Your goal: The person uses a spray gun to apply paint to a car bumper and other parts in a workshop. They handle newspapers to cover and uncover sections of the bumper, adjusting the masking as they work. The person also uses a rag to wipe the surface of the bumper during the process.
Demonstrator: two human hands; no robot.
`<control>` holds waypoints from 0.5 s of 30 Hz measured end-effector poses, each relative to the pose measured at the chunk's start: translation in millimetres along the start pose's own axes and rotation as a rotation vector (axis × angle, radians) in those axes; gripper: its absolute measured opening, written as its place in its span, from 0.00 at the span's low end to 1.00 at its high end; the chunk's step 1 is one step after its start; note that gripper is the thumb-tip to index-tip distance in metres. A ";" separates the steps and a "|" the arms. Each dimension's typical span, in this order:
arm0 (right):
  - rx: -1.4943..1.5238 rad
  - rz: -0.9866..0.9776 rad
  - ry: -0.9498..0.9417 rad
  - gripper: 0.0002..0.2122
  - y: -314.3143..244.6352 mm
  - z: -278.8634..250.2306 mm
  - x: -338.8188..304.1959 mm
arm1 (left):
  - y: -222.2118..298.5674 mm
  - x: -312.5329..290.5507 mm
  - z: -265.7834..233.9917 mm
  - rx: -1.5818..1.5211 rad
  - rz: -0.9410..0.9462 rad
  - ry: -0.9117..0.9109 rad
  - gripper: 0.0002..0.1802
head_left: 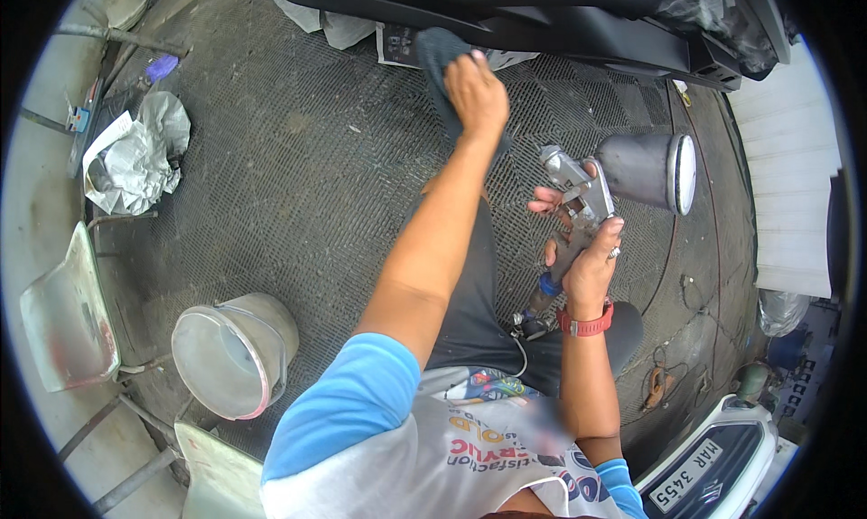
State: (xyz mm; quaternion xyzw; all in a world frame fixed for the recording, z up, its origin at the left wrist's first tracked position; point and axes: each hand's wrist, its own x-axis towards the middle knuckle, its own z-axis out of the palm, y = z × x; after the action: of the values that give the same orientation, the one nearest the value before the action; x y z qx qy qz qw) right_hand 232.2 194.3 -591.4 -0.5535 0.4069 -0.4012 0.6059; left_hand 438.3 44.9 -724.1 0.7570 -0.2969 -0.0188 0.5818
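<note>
Our left hand (477, 94), far centre, bent-fingered over dark cloth-like thing (437, 51), hard to make out; whether gripping, we cannot tell. Our right hand (587, 273) curled round spray gun (591, 201), right of centre, handle partly covered. Black panel (587, 31) cut off at far edge.

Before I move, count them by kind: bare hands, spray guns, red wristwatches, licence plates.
Bare hands, left hand and right hand: 2
Spray gun: 1
Red wristwatch: 1
Licence plate: 1
Total: 5
</note>
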 end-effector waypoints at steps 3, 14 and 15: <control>0.011 0.000 -0.041 0.46 2.9 4.4 0.5 | -18.8 38.6 -19.8 0.044 0.067 0.105 0.23; -0.045 0.007 -0.050 0.48 -5.2 13.9 5.1 | -13.0 31.8 -22.9 0.082 0.043 -0.021 0.24; -0.048 0.006 -0.050 0.48 -4.7 13.7 5.0 | -14.3 22.5 -17.1 0.080 0.079 -0.024 0.23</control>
State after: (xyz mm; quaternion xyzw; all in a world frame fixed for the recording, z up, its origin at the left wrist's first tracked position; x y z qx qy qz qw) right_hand 246.6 194.0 -586.3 -0.5766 0.4029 -0.3753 0.6036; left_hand 469.3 51.3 -724.2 0.7669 -0.3341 0.0072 0.5480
